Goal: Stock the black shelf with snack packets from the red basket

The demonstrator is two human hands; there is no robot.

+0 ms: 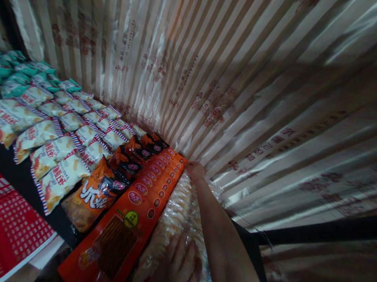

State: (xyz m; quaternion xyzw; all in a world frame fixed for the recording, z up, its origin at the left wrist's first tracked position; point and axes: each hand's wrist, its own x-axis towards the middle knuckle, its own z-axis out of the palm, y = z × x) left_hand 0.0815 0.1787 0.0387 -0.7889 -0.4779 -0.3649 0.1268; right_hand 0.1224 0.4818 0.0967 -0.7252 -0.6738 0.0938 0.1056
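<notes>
My left hand [180, 266] lies with its fingers stretched out over the near part of a row of clear plastic-wrapped, pale yellowish snack packs [176, 211]. My right arm reaches along the right side of this row. At the far end, by the striped sheeting, my right hand [196, 171] touches the row's end; its fingers are small and dim there, and their grip cannot be made out. Just left of the row lie overlapping orange packs [158, 173] with oval labels. The front one has a window showing brown strips.
Left of these are black-and-orange snack bags [93, 196], rows of white snack bags [65, 177] with striped edges, and teal bags [18, 80]. A red plastic basket [5, 220] stands at lower left. Striped sheeting [182, 68] with printed motifs hangs behind. A dark bar [327, 227] crosses at right.
</notes>
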